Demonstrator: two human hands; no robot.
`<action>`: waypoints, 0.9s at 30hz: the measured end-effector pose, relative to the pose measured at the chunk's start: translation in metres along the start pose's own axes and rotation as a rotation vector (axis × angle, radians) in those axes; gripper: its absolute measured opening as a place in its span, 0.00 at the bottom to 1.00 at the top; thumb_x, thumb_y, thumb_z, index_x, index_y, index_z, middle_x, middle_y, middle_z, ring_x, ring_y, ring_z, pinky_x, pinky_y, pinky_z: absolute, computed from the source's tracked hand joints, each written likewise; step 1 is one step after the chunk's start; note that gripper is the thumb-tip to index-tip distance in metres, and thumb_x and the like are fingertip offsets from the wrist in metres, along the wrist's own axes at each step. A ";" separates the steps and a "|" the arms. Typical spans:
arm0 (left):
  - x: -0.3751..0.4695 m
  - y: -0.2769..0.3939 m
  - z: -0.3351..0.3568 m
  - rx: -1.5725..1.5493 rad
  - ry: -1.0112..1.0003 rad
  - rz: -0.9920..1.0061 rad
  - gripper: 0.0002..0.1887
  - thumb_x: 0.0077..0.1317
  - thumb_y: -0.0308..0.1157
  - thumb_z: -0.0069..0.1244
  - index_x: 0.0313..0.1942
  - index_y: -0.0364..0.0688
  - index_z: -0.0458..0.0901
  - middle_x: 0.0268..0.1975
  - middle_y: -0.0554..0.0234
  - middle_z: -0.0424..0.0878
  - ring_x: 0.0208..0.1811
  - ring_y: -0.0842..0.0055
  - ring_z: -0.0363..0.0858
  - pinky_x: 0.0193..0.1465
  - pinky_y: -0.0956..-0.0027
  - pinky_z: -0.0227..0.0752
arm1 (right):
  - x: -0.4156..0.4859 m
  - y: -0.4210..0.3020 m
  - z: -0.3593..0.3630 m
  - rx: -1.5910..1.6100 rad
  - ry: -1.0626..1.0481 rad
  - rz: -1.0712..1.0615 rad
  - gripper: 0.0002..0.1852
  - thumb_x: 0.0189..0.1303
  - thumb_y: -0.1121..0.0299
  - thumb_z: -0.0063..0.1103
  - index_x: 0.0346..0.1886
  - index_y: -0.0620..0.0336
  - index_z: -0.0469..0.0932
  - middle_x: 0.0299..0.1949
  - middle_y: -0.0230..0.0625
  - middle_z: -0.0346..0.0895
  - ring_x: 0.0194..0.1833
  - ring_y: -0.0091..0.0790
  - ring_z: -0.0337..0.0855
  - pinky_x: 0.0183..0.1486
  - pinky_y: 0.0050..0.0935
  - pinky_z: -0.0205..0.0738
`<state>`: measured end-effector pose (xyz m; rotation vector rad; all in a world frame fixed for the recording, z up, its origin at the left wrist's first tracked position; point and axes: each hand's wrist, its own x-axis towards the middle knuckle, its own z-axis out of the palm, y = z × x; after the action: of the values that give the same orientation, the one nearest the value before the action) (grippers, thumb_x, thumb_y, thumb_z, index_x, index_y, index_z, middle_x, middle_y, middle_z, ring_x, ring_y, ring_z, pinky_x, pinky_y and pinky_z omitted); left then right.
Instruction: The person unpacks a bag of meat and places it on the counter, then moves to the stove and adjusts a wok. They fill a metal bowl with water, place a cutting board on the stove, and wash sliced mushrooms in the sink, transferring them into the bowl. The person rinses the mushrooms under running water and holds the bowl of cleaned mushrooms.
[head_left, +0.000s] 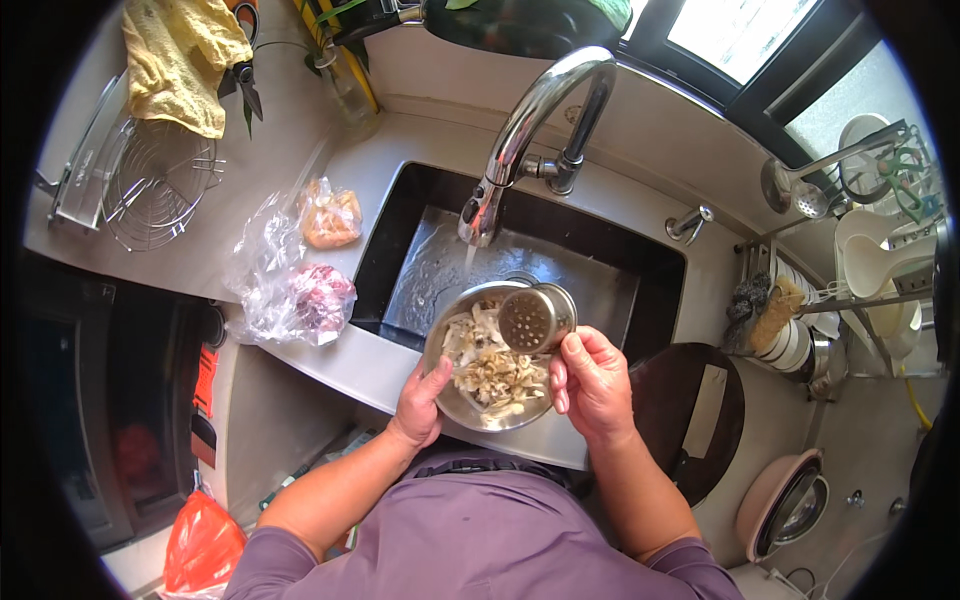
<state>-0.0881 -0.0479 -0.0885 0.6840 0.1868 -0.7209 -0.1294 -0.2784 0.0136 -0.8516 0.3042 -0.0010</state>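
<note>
My left hand (421, 401) grips the left side of a round stainless steel bowl (491, 421), which is at the sink's front edge. Torn pale-brown pieces that look like mushroom (495, 375) lie inside it. In my right hand (596, 379), between thumb and fingers, is a small metal cup with a perforated end (534, 319). The cup is tilted over the bowl's right part and hides some of the contents; whether anything is inside the cup cannot be seen. Behind the bowl, water runs from the chrome faucet (525, 120) into the dark sink (409, 232).
Left of the sink lie a plastic bag with pinkish-red contents (322, 300) and a bag with orange-tan food (332, 217). A wire rack (157, 187) stands farther left. On the right are a dark round board with a cleaver (690, 420) and a utensil rack (847, 304).
</note>
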 end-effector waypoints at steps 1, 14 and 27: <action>-0.001 0.003 -0.006 0.024 0.049 -0.004 0.33 0.80 0.46 0.54 0.76 0.37 0.67 0.71 0.55 0.78 0.70 0.66 0.78 0.74 0.59 0.70 | -0.003 0.000 -0.001 -0.173 0.039 -0.034 0.09 0.82 0.69 0.56 0.53 0.63 0.82 0.31 0.37 0.85 0.22 0.25 0.81 0.25 0.22 0.78; -0.061 0.090 -0.074 0.024 0.301 0.236 0.38 0.80 0.55 0.49 0.77 0.34 0.65 0.75 0.50 0.75 0.75 0.58 0.74 0.80 0.52 0.64 | 0.042 0.022 -0.045 -1.860 -0.033 -0.808 0.10 0.61 0.75 0.72 0.45 0.56 0.83 0.32 0.37 0.80 0.31 0.39 0.84 0.32 0.36 0.80; -0.095 0.164 -0.075 0.023 0.453 0.509 0.43 0.79 0.61 0.48 0.82 0.40 0.58 0.81 0.53 0.66 0.80 0.56 0.66 0.82 0.48 0.59 | 0.174 0.144 -0.184 -2.053 0.234 0.383 0.15 0.67 0.59 0.68 0.51 0.55 0.85 0.48 0.51 0.89 0.51 0.58 0.89 0.55 0.55 0.83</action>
<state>-0.0448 0.1412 -0.0267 0.8681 0.4009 -0.0736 -0.0293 -0.3403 -0.2529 -2.8163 0.6727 0.6775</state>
